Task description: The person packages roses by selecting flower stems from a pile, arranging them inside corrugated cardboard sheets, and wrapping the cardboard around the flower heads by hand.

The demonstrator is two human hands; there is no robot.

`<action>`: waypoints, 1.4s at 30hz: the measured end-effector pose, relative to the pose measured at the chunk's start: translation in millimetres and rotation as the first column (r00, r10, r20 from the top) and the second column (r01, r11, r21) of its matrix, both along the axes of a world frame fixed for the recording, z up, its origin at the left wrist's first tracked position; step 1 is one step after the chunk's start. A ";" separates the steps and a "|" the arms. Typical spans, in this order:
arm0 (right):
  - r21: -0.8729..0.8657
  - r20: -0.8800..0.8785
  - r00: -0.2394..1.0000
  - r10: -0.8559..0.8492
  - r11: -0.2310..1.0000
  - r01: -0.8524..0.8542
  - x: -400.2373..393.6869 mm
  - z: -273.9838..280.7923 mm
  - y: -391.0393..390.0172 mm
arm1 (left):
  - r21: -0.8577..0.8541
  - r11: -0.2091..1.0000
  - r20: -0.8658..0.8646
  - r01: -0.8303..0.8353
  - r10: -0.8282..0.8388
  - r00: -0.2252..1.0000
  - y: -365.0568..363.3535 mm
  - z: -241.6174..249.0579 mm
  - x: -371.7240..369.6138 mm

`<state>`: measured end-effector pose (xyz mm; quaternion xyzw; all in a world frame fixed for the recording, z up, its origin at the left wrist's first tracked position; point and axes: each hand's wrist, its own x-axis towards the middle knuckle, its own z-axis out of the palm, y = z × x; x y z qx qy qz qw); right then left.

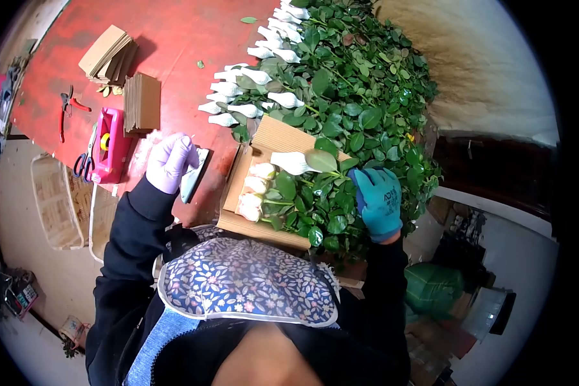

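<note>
My left hand (pixel 171 161), in a lilac glove, is closed over the red table; whatever its fingers hold is hidden. Beside it lies a pale grey, tapered tool (pixel 194 176), possibly a stapler. My right hand (pixel 378 201), in a teal glove, curls around the leafy stem of a rose in a white net sleeve (pixel 292 162). This rose lies over an opened piece of corrugated cardboard (pixel 278 134). Several pale cream-pink roses (pixel 251 204) without sleeves rest on the cardboard, their leafy stems (pixel 302 212) pointing toward my right hand.
A large heap of leafy stems (pixel 367 96) with white-sleeved heads (pixel 283 100) covers the table's right side. On the red table (pixel 193 38) are cardboard stacks (pixel 141 106), red-handled pruners (pixel 67 112), scissors (pixel 85 157) and a pink tape dispenser (pixel 110 147).
</note>
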<state>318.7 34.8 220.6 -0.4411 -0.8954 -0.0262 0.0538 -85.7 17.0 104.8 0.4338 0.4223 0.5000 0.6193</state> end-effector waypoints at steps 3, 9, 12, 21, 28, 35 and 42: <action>-0.071 -0.071 0.996 0.046 0.996 -0.051 -20.1 6.7 2.6 | 0.100 0.990 -0.222 0.098 -0.074 0.972 5.2 50.0 39.7; -0.084 -0.070 0.996 0.055 0.995 -0.061 -31.7 -0.6 3.0 | 0.126 0.961 -0.371 0.248 -0.186 0.910 5.5 45.1 58.9; -0.097 -0.056 0.997 0.049 0.994 -0.054 -37.2 2.6 -0.2 | 0.352 0.908 -0.598 0.225 0.033 0.801 9.3 68.3 62.6; -0.085 -0.031 0.996 0.086 0.992 -0.089 -50.9 2.2 1.2 | 0.601 0.693 -0.704 0.397 0.224 0.674 17.6 83.0 75.2; -0.117 -0.127 0.990 0.060 0.990 -0.075 -47.5 -2.6 3.3 | 0.420 0.864 -0.555 0.279 0.001 0.832 15.3 56.3 37.0; -0.107 -0.119 0.993 0.027 0.993 -0.040 -40.1 6.5 9.8 | 0.103 0.939 -0.205 0.327 -0.302 0.931 7.6 38.1 45.6; -0.120 -0.103 0.994 0.034 0.992 -0.047 -39.3 5.8 7.1 | -0.032 0.987 0.259 0.156 -0.143 0.955 5.0 29.3 61.1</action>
